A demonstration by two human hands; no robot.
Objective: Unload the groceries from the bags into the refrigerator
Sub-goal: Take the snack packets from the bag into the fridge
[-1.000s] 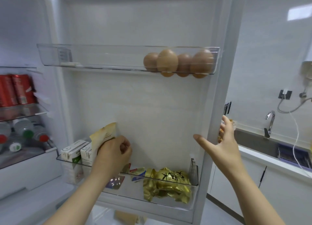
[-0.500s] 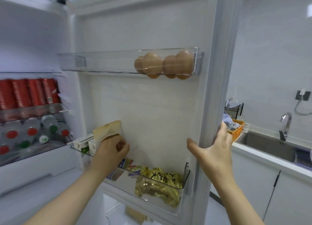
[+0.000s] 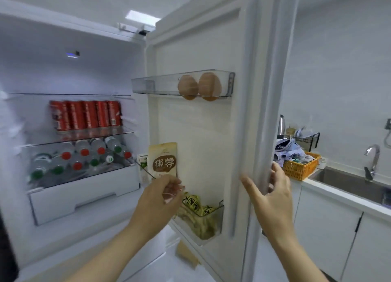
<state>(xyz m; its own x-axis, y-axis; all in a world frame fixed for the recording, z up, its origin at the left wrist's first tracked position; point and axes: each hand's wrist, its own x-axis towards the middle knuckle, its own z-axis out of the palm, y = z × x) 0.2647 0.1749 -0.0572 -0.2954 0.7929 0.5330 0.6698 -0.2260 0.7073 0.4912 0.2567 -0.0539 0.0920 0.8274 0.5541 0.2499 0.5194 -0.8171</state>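
- Two eggs (image 3: 198,87) showing in upper-centre door shelf (image 3: 154,84), fewer than a second ago: door (image 3: 201,133) swung narrower.
- Pouch (image 3: 163,161) upright in lower door bin (image 3: 220,216), mid-frame, more exposed than before.
- Left grip (image 3: 160,195) blurred at pouch's base; cannot tell pinching or released.
- Right grip (image 3: 273,195) curled round door edge; pouch likely stowed.

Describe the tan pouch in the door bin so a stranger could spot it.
Start at the open fridge door and drop to its lower bin. The pouch stands upright near the bin's left end, between white cartons and gold packets; it alone is tan with a brown label of white characters.
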